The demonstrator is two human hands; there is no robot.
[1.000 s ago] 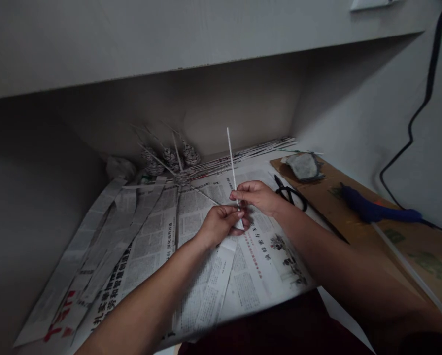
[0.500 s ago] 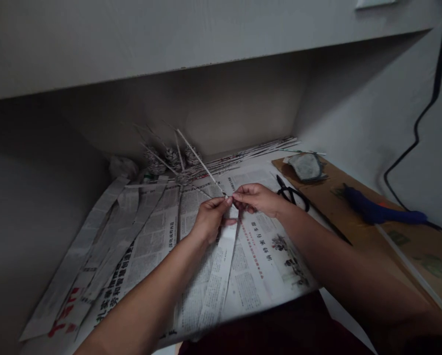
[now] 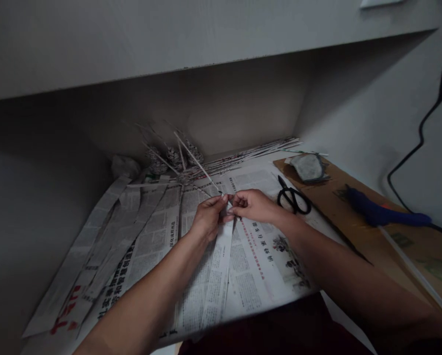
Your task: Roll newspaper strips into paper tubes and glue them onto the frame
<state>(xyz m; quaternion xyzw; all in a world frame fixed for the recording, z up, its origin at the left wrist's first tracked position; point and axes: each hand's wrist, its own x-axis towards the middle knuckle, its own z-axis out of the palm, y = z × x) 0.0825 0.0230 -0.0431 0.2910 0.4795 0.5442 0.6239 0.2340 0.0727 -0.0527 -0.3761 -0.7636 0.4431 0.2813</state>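
Over the middle of the newspaper sheets, my left hand (image 3: pixel 206 217) is closed, its thumb and fingers pinching the lower end of a thin paper stick (image 3: pixel 198 161). That stick slants up and away to the left. A long newspaper strip (image 3: pixel 221 256) hangs from the same spot toward the near table edge. Close beside it, my right hand (image 3: pixel 255 206) is closed, with curled fingers pinching the strip's upper part near the stick. The exact contact between fingertips and paper is partly hidden.
Cut newspaper strips (image 3: pixel 84 246) lie at left. Behind are rolled paper sticks (image 3: pixel 243 158) and cone-shaped woven paper pieces (image 3: pixel 174 157). At right, black scissors (image 3: pixel 296 199) lie beside cardboard (image 3: pixel 339 212) carrying a grey cloth (image 3: pixel 307 167) and a blue glue gun (image 3: pixel 379 209). A shelf (image 3: pixel 206 34) overhangs.
My right hand has shifted slightly down from the stick's end, its fingers curling further over the strip. My left hand stays nearly in place, still gripping. The view shifted slightly.
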